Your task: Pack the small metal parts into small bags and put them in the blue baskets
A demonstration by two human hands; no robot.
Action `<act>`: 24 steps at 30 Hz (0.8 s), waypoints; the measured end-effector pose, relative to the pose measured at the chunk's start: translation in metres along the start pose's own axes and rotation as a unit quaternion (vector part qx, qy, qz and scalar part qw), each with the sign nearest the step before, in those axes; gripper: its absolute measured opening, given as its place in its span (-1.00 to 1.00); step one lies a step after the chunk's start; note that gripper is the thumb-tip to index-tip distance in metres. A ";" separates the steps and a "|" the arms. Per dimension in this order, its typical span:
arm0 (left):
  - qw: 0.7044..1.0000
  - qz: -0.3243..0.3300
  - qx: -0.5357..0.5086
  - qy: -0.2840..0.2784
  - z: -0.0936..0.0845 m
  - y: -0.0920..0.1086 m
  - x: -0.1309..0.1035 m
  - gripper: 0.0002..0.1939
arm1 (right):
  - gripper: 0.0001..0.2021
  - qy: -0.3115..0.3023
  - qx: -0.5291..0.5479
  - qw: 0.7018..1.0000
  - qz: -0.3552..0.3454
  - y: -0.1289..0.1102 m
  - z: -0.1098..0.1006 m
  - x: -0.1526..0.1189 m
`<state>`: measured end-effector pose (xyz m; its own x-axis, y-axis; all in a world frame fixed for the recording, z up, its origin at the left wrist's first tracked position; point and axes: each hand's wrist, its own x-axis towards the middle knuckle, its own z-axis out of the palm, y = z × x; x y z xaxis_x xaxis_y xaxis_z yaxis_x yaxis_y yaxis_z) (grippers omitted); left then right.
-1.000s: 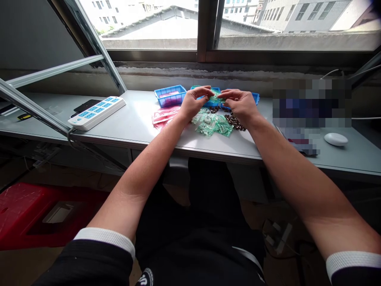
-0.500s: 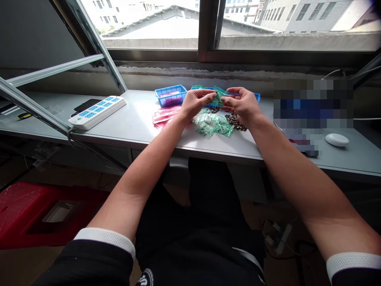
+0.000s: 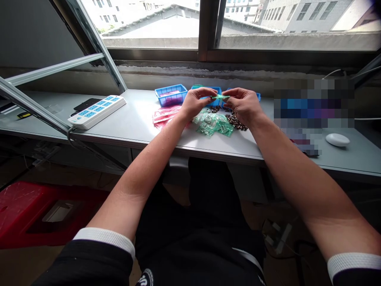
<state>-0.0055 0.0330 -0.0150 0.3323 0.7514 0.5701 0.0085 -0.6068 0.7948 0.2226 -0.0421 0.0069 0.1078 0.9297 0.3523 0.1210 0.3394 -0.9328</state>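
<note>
Between both hands a small green plastic bag is held up over the table, seen nearly edge-on. My left hand pinches its left end between thumb and fingers. On the other end, the fingertips of my right hand are closed too. Below them lies a pile of green plastic bags. Dark brown bead-like pieces are heaped by my right hand, partly covered by it. Pink plastic bags lie left of the green pile, behind my left forearm.
Three blue baskets stand at the back: a left one with pink bags, a middle one and a right one, both partly hidden. A power strip and metal frame are left, a white mouse right.
The green bag has tilted from hanging upright to nearly flat between my fingers. Both hands stay in almost the same place and keep their hold.
</note>
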 end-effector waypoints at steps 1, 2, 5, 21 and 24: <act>1.000 0.005 0.012 0.008 -0.001 0.000 0.000 -0.89 | -0.82 0.003 -0.002 1.000 -0.008 0.001 -0.001 0.001; 1.000 0.008 0.022 0.015 -0.001 0.000 0.000 -0.90 | -0.84 0.005 -0.004 1.000 -0.014 0.003 -0.001 0.001; 1.000 -0.001 0.014 0.010 -0.001 -0.005 0.002 -0.90 | -0.90 0.012 -0.003 1.000 -0.017 0.005 -0.001 0.003; 1.000 -0.030 -0.005 0.002 0.000 -0.011 -0.001 -0.53 | -0.43 0.012 0.002 1.000 0.020 0.012 -0.005 0.012; 1.000 -0.024 -0.005 0.001 -0.002 -0.021 0.002 -0.42 | -0.49 0.012 -0.011 1.000 0.009 0.005 -0.003 0.005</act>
<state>-0.0067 0.0476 -0.0300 0.3295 0.7799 0.5321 0.0153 -0.5679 0.8230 0.2265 -0.0358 0.0039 0.1334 0.9321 0.3368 0.1410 0.3185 -0.9374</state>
